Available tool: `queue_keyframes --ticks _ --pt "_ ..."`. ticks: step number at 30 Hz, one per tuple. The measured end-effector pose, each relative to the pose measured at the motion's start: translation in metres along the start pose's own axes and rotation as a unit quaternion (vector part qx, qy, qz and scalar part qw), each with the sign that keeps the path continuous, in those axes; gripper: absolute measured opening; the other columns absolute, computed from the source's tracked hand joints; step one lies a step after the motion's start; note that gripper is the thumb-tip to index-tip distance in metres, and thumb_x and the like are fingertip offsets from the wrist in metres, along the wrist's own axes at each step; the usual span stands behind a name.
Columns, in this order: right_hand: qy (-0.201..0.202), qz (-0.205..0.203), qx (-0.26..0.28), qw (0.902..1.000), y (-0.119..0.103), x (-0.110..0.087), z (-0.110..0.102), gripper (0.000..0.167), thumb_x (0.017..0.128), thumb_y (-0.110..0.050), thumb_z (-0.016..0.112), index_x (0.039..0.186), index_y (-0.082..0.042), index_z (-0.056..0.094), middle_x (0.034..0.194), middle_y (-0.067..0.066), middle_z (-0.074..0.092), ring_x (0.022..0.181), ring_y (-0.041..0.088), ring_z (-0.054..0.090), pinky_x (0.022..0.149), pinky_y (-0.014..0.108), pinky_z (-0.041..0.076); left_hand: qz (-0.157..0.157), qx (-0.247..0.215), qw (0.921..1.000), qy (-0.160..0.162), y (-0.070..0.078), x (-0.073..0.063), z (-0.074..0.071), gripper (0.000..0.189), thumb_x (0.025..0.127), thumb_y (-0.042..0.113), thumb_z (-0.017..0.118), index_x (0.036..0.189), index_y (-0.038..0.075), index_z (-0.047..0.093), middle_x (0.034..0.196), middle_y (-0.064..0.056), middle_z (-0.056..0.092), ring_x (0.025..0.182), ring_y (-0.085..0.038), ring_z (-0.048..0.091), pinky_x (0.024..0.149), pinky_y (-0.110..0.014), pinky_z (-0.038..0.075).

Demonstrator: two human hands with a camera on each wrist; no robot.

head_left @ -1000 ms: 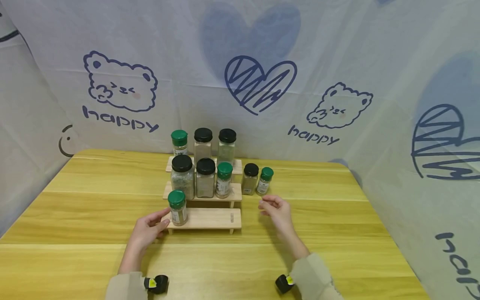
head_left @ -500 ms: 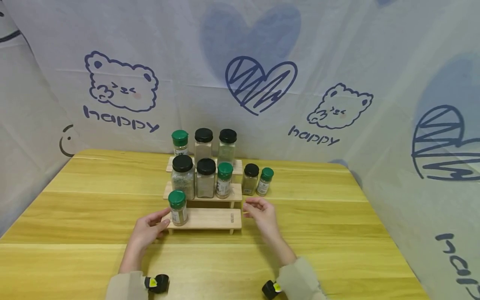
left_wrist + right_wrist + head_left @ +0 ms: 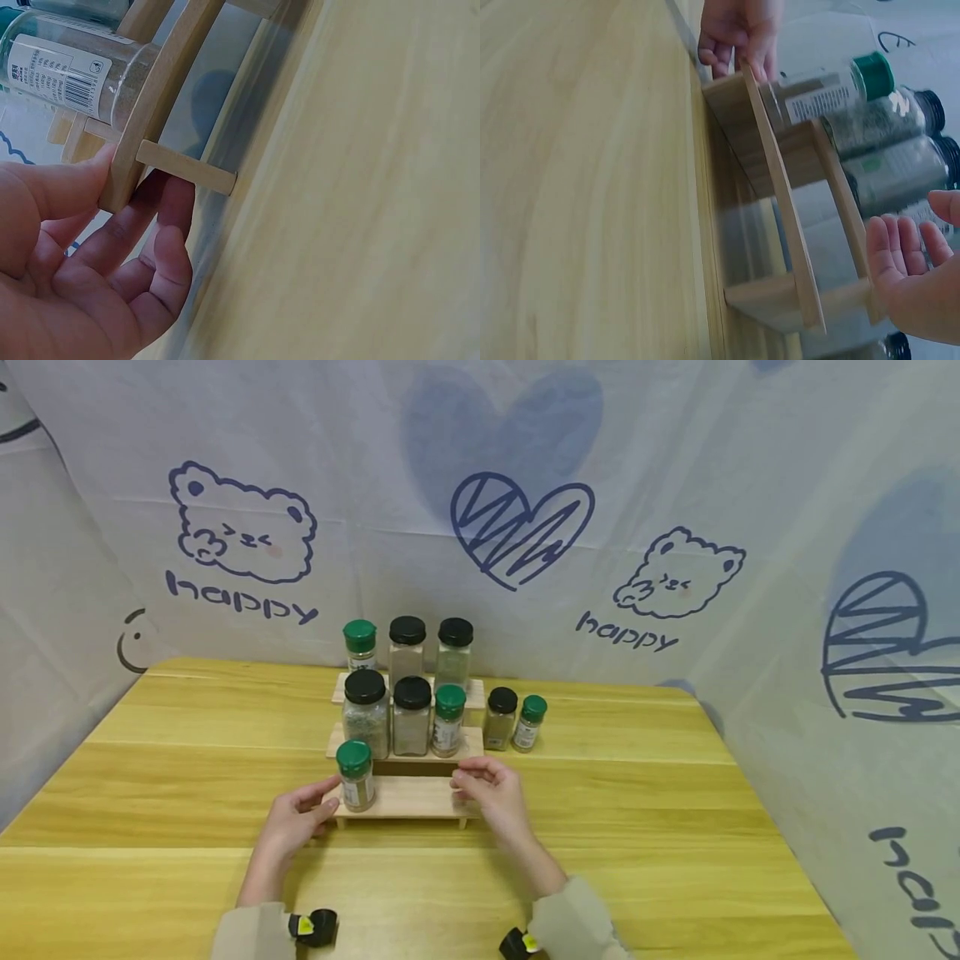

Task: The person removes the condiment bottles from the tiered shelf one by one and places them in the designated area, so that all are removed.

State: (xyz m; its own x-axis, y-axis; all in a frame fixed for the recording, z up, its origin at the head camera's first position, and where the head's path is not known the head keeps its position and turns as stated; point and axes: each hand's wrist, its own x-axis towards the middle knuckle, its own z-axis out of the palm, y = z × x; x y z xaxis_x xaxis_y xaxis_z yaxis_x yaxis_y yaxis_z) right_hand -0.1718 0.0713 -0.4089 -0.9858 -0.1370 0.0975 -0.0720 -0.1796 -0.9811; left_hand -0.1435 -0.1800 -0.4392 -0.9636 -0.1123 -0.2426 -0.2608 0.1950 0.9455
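Note:
A three-step wooden spice rack (image 3: 412,797) holds several spice jars. My left hand (image 3: 288,827) grips the left end of its lowest step; in the left wrist view the thumb lies at the top edge and the fingers (image 3: 124,232) curl underneath. Just beside that hand, a green-capped spice jar (image 3: 356,781) stands upright on the lowest step. My right hand (image 3: 497,800) is over the right end of the same step, holding nothing. The right wrist view shows its fingers (image 3: 906,244) loosely bent, thumb apart. Whether it touches the rack I cannot tell.
The middle step bears two black-capped jars (image 3: 411,718) and a green-capped jar (image 3: 448,727); the top step has three jars behind them. On the table (image 3: 637,827), right of the rack, stand a black-capped jar (image 3: 498,722) and a small green-capped jar (image 3: 529,727). A printed cloth (image 3: 375,552) hangs behind.
My right hand has moved left, from in front of the small green-capped jar to over the lowest step's right end. The left hand and the jars have stayed put.

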Motion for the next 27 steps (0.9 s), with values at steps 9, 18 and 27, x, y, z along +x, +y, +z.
queue_keyframes --ticks 9,18,27 --pt "-0.033 -0.034 -0.023 0.9986 -0.001 -0.003 0.026 0.028 0.080 0.009 0.059 0.104 0.018 0.049 0.094 0.027 0.055 0.078 0.016 0.057 0.070 0.026 0.050 -0.005 0.002 1.0000 0.000 0.002 -0.002 0.000 0.041 0.091 0.010 0.053 0.129 -0.002 0.045 0.128 -0.025 0.044 0.085 -0.013 0.054 0.066 -0.027 0.047" --pt "-0.083 -0.086 -0.066 0.9906 0.004 -0.004 0.050 0.035 0.079 0.005 0.064 0.109 0.013 0.049 0.105 0.029 0.051 0.096 0.036 0.051 0.078 0.031 0.048 -0.004 0.000 1.0000 0.001 0.001 -0.002 0.000 0.041 0.091 0.010 0.053 0.129 -0.001 0.045 0.127 -0.025 0.045 0.085 -0.013 0.054 0.067 -0.027 0.048" --pt "-0.121 -0.101 -0.071 0.9850 -0.013 -0.006 0.070 0.042 0.076 0.011 0.063 0.113 0.016 0.045 0.110 0.031 0.049 0.102 0.043 0.046 0.085 0.051 0.041 -0.001 0.005 1.0000 -0.001 0.000 -0.002 0.000 0.041 0.091 0.010 0.052 0.129 -0.002 0.043 0.130 -0.028 0.039 0.089 -0.018 0.054 0.066 -0.029 0.048"
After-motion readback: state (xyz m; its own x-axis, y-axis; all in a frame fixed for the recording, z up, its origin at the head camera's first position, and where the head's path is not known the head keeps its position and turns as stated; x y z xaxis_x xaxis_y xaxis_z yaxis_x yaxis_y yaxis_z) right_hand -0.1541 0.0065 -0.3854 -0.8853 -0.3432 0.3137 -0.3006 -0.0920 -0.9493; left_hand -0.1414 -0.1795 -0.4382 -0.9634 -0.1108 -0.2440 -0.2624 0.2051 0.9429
